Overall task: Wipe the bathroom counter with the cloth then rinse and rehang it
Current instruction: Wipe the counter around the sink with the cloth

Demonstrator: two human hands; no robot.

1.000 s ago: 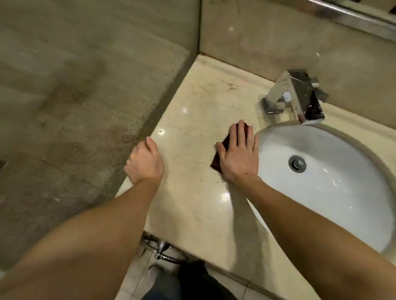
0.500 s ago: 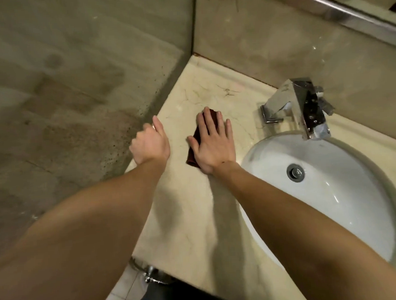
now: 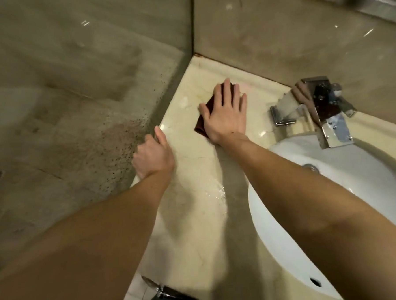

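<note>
1. Now the right hand [image 3: 226, 116], fingers straight, presses the dark red cloth [image 3: 201, 124] near the far left corner of the desk [image 3: 196, 218].
2. Meanwhile the left hand [image 3: 152, 159] rests at the left edge; I cannot tell its grip.

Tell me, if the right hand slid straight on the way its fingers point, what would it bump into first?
The right hand, flat on the cloth, points at the back of the counter. It would probably first meet the raised lip along the back edge, with the wall right behind it. Nothing else seems to lie between.

counter [image 3: 193, 164]: cream marble, wet patch [image 3: 217, 192] | cloth [image 3: 202, 124] flat near back corner | faucet [image 3: 314, 107] behind sink [image 3: 355, 187]
</note>
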